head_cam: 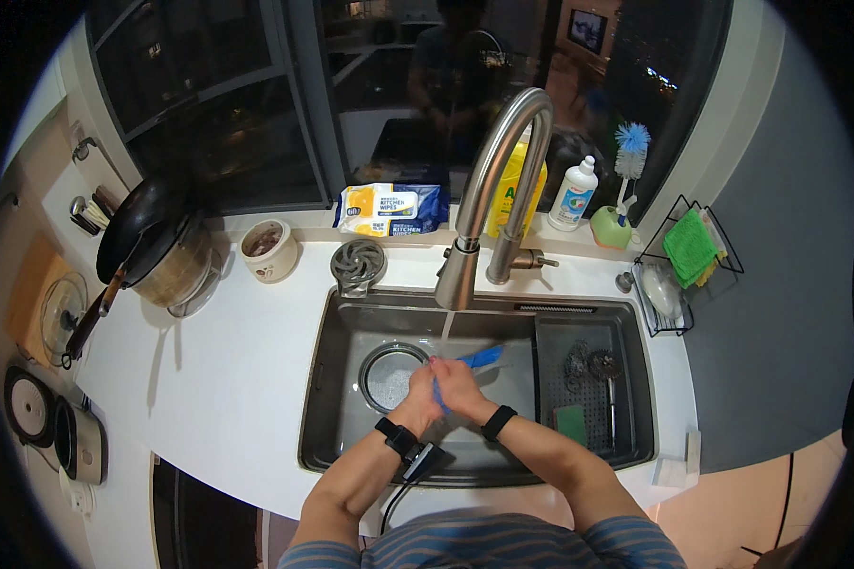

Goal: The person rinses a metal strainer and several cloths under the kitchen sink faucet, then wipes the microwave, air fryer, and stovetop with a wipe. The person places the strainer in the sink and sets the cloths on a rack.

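Note:
My left hand point(418, 404) and my right hand point(460, 387) meet under the running water of the pull-down faucet point(458, 274), closed around a blue cloth-like thing point(441, 395) that shows between them. Most of it is hidden by the fingers. Just behind the hands, a brighter blue piece point(482, 356) sticks out to the right; whether it is part of the same thing I cannot tell. To the left, a round dish or pot point(386, 384) with water in it rests on the floor of the dark sink point(352, 444).
A drain tray point(551, 370) at the sink's right holds a steel scourer point(576, 363), a round brush point(604, 364) and a green sponge point(570, 424). Behind stand kitchen wipes point(391, 210), bottles point(575, 195) and a ceramic pot point(269, 250). A wok point(142, 235) sits left.

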Motion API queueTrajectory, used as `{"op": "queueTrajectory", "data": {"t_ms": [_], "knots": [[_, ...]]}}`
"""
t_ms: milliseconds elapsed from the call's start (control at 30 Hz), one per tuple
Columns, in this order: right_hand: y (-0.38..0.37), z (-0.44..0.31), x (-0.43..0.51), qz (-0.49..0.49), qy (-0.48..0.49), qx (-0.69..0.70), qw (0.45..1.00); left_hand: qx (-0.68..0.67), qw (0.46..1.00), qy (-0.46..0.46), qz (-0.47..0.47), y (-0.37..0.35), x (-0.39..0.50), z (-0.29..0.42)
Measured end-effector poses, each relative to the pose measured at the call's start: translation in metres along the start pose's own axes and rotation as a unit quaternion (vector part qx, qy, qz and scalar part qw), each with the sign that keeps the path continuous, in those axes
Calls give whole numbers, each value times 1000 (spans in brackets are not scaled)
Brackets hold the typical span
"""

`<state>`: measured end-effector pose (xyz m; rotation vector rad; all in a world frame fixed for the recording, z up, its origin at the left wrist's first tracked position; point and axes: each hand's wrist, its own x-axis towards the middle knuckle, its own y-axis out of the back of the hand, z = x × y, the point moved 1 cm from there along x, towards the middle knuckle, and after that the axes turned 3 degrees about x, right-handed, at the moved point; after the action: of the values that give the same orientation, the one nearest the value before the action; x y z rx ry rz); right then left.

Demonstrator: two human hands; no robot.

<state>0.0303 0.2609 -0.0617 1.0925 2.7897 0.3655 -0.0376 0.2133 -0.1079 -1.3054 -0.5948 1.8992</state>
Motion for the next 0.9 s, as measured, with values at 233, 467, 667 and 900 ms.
{"op": "queueTrajectory", "data": {"t_ms": [233, 467, 667, 900], "knots": [[30, 20, 25, 16, 17, -401, 916, 72, 979, -39, 187, -22, -19, -28], [52, 9, 21, -86, 85, -280, 952, 166, 970, -75, 160, -12, -9, 21], [37, 13, 18, -126, 176, -270, 938, 121, 977, -61, 164, 7, 4, 34], [18, 9, 8, -95, 236, -156, 954, -28, 993, 88, 70, 25, 18, 28]]}}
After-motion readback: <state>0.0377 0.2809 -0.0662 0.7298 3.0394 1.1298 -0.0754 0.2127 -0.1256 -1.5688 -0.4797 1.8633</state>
